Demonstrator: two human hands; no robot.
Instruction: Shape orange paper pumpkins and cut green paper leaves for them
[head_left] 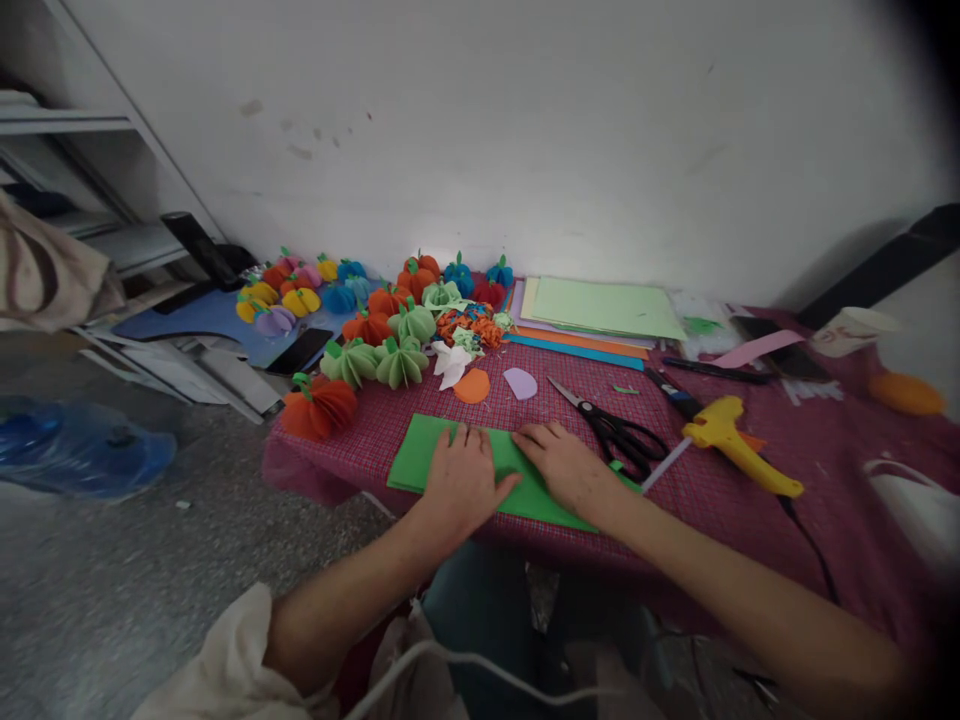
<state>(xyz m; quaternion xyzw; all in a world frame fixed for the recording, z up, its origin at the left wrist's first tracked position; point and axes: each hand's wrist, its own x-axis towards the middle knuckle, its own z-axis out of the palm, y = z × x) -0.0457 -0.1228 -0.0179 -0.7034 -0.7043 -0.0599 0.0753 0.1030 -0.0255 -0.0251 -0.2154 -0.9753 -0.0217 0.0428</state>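
A green paper sheet (420,455) lies flat near the front edge of the table with the red checked cloth (712,510). My left hand (463,482) rests flat on its middle, fingers stretched out. My right hand (564,466) lies flat on the sheet just to the right, fingers extended toward the left hand. Neither hand holds anything. Black-handled scissors (615,432) lie right of my right hand, and a yellow glue gun (739,450) lies beyond them.
Several folded paper pumpkins (375,350) in orange, green, blue and yellow crowd the back left. A stack of coloured paper (600,310) sits by the wall. An orange disc (472,386) and a lilac half disc (520,383) lie behind the sheet. A paper cup (851,330) stands far right.
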